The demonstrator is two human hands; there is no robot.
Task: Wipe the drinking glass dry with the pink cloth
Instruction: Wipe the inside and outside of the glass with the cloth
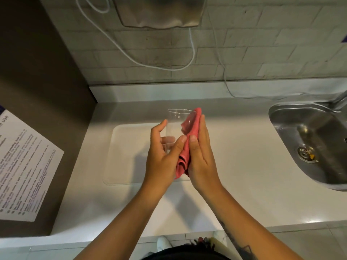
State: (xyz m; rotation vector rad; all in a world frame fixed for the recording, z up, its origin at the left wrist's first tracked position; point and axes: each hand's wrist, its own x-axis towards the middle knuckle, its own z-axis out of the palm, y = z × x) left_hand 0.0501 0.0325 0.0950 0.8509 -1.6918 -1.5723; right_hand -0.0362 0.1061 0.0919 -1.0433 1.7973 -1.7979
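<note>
Drinking glass [175, 128] gripped by left hand [163, 156], right hand [200, 156] pressing pink cloth [187, 145] on its side, so wiping's underway, looks unfinished.

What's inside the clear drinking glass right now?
The clear drinking glass looks empty. The pink cloth is pressed against its outer right side by the right hand. The left hand hides the base, so droplets there cannot be ruled out.

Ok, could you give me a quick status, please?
Left hand grips drinking glass. Right hand presses pink cloth against it. Nothing in the way.
</note>
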